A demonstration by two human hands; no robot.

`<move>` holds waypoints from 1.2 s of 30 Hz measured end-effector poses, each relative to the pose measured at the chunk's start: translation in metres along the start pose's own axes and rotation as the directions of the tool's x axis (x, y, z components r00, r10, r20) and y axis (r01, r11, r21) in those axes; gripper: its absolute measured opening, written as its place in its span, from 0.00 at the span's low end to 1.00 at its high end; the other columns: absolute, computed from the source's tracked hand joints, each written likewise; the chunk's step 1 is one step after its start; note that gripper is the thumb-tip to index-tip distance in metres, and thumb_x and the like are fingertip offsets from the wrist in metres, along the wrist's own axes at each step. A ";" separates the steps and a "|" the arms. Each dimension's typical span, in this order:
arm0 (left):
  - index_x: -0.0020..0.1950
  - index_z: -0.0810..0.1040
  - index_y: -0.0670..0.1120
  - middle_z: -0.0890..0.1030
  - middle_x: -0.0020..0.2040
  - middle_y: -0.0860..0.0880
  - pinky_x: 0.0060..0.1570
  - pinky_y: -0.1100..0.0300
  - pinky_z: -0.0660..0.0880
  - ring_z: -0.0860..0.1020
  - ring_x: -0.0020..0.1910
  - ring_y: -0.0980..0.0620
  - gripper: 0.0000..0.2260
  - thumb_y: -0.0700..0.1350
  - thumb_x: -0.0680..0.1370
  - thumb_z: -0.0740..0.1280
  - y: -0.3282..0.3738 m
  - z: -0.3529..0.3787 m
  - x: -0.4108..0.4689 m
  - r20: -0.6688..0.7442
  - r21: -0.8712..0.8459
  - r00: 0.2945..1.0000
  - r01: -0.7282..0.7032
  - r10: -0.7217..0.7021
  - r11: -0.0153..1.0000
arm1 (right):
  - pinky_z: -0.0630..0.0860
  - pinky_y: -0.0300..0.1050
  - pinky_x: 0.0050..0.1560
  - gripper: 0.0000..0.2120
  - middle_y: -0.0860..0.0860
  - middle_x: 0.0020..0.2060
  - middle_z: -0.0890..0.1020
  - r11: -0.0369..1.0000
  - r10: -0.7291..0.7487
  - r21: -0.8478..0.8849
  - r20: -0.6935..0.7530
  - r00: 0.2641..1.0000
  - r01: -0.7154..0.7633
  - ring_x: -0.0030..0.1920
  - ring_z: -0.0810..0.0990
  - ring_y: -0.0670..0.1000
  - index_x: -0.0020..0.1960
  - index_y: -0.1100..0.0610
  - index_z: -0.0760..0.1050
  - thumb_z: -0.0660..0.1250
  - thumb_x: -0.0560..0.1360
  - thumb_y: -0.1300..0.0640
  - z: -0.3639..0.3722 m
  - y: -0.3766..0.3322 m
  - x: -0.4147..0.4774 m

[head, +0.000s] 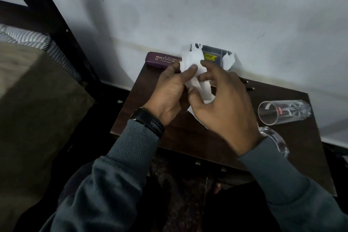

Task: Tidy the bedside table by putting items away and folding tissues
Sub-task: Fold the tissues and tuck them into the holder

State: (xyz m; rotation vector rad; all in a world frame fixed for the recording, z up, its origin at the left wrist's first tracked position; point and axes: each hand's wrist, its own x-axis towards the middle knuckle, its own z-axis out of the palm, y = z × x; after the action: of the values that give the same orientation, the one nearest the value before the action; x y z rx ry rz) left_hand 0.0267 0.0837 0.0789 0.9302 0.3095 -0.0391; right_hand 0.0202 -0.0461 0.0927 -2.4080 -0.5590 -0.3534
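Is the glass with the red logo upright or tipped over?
Tipped. The glass lies on its side on the table, its mouth facing left.

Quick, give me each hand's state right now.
Left hand: pinches the crumpled white paper tissue.
Right hand: fingers curled on the same tissue, holding it.

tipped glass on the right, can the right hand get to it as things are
Probably yes: the glass lies just right of the right hand, with bare table between. But that hand and the left hand both hold the tissue, so it must let go first.
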 end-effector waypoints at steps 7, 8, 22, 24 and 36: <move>0.78 0.61 0.46 0.83 0.60 0.47 0.59 0.47 0.82 0.84 0.55 0.46 0.28 0.34 0.81 0.66 -0.004 -0.010 0.003 0.060 0.556 0.996 0.021 -0.066 0.831 | 0.84 0.47 0.51 0.31 0.47 0.49 0.87 0.634 0.501 0.512 0.299 0.812 -0.580 0.48 0.87 0.45 0.71 0.51 0.70 0.79 0.72 0.57 -0.025 0.029 0.010; 0.80 0.58 0.47 0.83 0.58 0.49 0.60 0.46 0.81 0.84 0.55 0.47 0.31 0.35 0.81 0.67 -0.007 -0.010 0.003 0.093 0.614 0.987 0.047 -0.131 0.788 | 0.84 0.49 0.50 0.31 0.48 0.49 0.88 0.589 0.495 0.489 0.410 0.766 -0.643 0.48 0.88 0.48 0.72 0.53 0.71 0.79 0.72 0.58 -0.027 0.035 0.009; 0.75 0.56 0.46 0.83 0.55 0.47 0.41 0.63 0.77 0.82 0.50 0.48 0.25 0.43 0.82 0.65 -0.005 -0.008 0.017 0.056 0.854 0.998 -0.051 0.008 0.517 | 0.83 0.42 0.48 0.24 0.49 0.47 0.84 0.951 0.133 0.242 0.243 0.961 -0.193 0.42 0.83 0.46 0.64 0.51 0.80 0.80 0.70 0.59 -0.033 0.064 0.068; 0.68 0.62 0.47 0.84 0.53 0.50 0.44 0.58 0.77 0.83 0.50 0.49 0.20 0.47 0.81 0.66 -0.003 -0.012 0.024 -0.067 0.852 0.986 -0.022 0.151 0.523 | 0.83 0.42 0.48 0.20 0.50 0.48 0.84 0.966 0.085 0.233 0.125 0.989 -0.112 0.41 0.82 0.43 0.63 0.54 0.82 0.79 0.72 0.58 -0.043 0.075 0.098; 0.65 0.74 0.51 0.88 0.50 0.56 0.50 0.52 0.79 0.85 0.51 0.51 0.15 0.52 0.80 0.67 0.014 -0.023 0.036 -0.307 0.460 0.944 0.037 0.120 0.887 | 0.78 0.41 0.58 0.12 0.47 0.52 0.84 0.988 -0.065 0.136 -0.073 0.995 0.074 0.53 0.83 0.45 0.57 0.56 0.84 0.71 0.75 0.59 0.002 0.132 0.153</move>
State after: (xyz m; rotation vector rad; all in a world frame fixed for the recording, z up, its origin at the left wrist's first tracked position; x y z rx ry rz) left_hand 0.0577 0.1135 0.0671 1.4230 0.6076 0.0891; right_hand 0.2164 -0.0924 0.0801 -2.2384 -0.6177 -0.4115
